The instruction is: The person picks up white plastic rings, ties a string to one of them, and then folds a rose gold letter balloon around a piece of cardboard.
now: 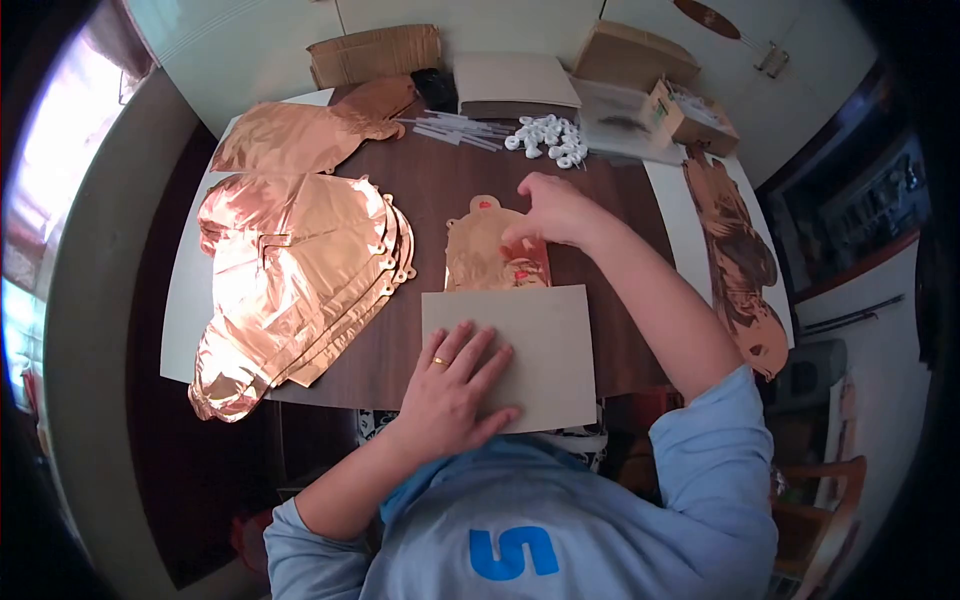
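While the left hand (pixel 455 385) lies spread flat on the grey cardboard envelope (pixel 515 350) at six o'clock on the dark wooden surface (pixel 450 180), the right hand (pixel 550 210) pinches the folded rose-gold foil balloon (pixel 485 255) at twelve o'clock, which may crease or snag if pushed in crookedly.

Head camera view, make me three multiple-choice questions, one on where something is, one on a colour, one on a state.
1. Where does the left hand rest?
A. on the cardboard sheet
B. on the white clips
C. on the straws

2. What colour is the foil balloon stack?
A. blue
B. rose gold
C. green

3. How is the folded balloon under the right hand?
A. inflated
B. flat, partly tucked under the sheet
C. hanging

Answers: 1 A, palm lies flat on it; 2 B, coppery pink shine; 3 B, its lower edge vanishes beneath the sheet.
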